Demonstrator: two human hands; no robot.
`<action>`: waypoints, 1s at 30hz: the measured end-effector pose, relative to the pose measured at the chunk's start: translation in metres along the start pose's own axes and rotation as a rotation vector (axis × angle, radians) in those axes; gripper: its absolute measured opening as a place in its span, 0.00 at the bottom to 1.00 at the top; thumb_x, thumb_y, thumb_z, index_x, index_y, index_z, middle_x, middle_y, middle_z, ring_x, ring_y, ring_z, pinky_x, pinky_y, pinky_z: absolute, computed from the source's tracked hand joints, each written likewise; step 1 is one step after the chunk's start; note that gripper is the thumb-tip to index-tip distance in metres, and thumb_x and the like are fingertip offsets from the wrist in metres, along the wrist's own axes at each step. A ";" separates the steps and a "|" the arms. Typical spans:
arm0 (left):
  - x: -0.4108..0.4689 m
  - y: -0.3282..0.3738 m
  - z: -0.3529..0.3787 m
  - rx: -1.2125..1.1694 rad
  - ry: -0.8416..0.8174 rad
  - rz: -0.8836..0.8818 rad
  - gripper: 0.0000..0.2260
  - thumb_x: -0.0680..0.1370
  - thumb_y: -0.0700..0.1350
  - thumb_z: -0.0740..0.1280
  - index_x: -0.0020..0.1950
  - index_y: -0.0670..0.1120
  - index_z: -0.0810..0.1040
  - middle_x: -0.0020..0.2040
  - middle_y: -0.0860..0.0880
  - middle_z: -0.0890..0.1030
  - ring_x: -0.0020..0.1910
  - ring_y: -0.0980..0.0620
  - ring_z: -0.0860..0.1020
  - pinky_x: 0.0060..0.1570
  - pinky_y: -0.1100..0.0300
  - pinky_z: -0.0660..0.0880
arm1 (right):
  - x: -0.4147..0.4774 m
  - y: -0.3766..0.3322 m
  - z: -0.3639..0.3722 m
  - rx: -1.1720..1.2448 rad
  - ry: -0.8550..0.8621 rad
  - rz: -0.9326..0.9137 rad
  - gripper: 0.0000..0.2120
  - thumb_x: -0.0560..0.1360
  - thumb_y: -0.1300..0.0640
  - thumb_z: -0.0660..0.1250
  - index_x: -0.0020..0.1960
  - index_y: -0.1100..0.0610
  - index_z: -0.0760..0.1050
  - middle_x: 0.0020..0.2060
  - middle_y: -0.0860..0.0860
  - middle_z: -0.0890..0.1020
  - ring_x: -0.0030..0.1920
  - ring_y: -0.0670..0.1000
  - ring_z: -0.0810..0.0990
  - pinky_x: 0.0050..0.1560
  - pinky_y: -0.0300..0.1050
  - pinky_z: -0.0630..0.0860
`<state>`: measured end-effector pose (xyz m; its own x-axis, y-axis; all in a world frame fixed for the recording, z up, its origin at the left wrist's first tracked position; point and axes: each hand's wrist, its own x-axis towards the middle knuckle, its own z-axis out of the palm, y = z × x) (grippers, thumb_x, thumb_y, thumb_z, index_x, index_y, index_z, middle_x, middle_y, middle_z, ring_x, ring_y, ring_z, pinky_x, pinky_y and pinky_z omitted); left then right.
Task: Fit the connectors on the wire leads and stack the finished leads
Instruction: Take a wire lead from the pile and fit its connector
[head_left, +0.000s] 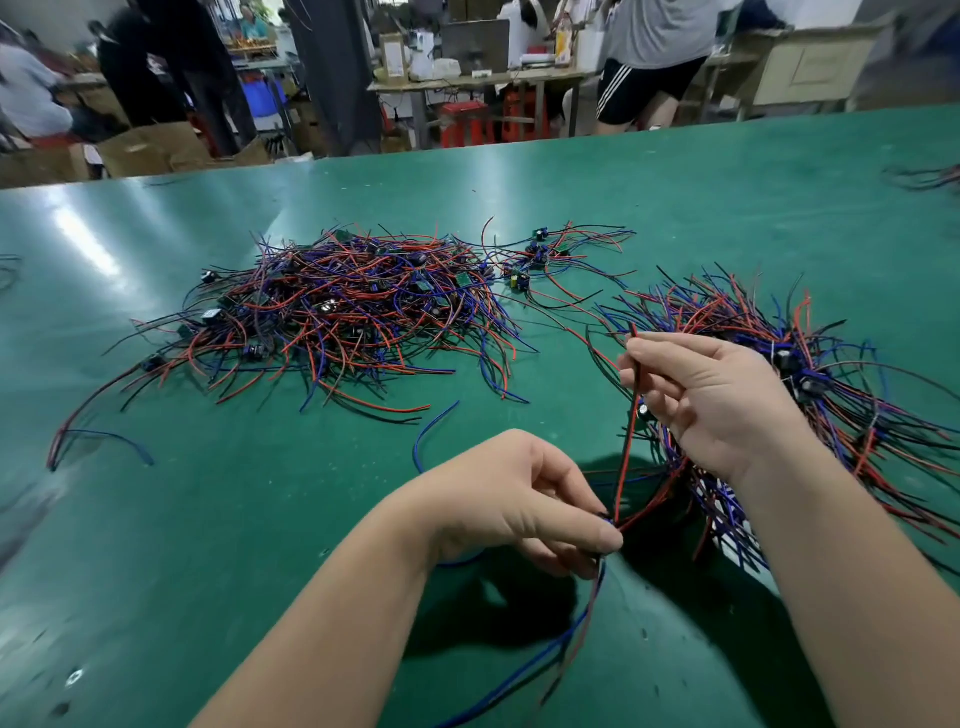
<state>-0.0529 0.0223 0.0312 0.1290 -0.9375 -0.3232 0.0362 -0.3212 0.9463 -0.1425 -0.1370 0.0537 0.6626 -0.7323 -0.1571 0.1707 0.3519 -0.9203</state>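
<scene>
My left hand (524, 499) pinches the base of a wire lead, where red, black and blue wires meet; what sits between the fingertips is hidden. Blue wires (550, 654) trail from it toward me. My right hand (711, 400) holds the lead's red and black wires (626, 447) upright between thumb and fingers, their tips sticking out above the fingers. A large loose heap of leads (343, 306) with small circuit boards lies at centre left. A second, more ordered pile of leads (831, 374) lies under and behind my right hand.
The work surface is a green mat (208, 519). A few separate leads with boards (540, 260) lie behind the big heap. More wires (930, 176) lie at the far right edge. People, tables and red stools stand beyond the table's far edge.
</scene>
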 end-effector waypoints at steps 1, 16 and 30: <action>-0.002 0.001 -0.002 0.012 -0.025 -0.012 0.10 0.71 0.35 0.74 0.35 0.48 0.78 0.31 0.49 0.82 0.29 0.54 0.81 0.29 0.66 0.76 | -0.001 0.000 0.000 -0.028 -0.003 -0.004 0.04 0.72 0.67 0.69 0.40 0.60 0.77 0.26 0.52 0.81 0.25 0.46 0.80 0.20 0.30 0.69; -0.016 0.005 -0.018 0.107 -0.208 -0.086 0.09 0.68 0.37 0.73 0.38 0.49 0.76 0.32 0.48 0.82 0.30 0.53 0.82 0.30 0.65 0.77 | -0.008 0.007 0.008 -0.103 -0.237 0.108 0.04 0.76 0.63 0.63 0.50 0.59 0.76 0.23 0.53 0.77 0.24 0.48 0.80 0.20 0.32 0.71; -0.011 -0.001 -0.019 0.151 -0.251 -0.136 0.08 0.69 0.38 0.73 0.40 0.46 0.75 0.33 0.48 0.83 0.32 0.53 0.83 0.31 0.64 0.77 | -0.004 -0.002 -0.003 0.082 -0.356 0.253 0.08 0.64 0.63 0.66 0.29 0.56 0.82 0.29 0.54 0.82 0.35 0.52 0.85 0.24 0.32 0.76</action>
<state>-0.0356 0.0355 0.0339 -0.1161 -0.8823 -0.4562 -0.1132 -0.4446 0.8886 -0.1478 -0.1365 0.0548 0.8984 -0.3758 -0.2272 0.0189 0.5499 -0.8350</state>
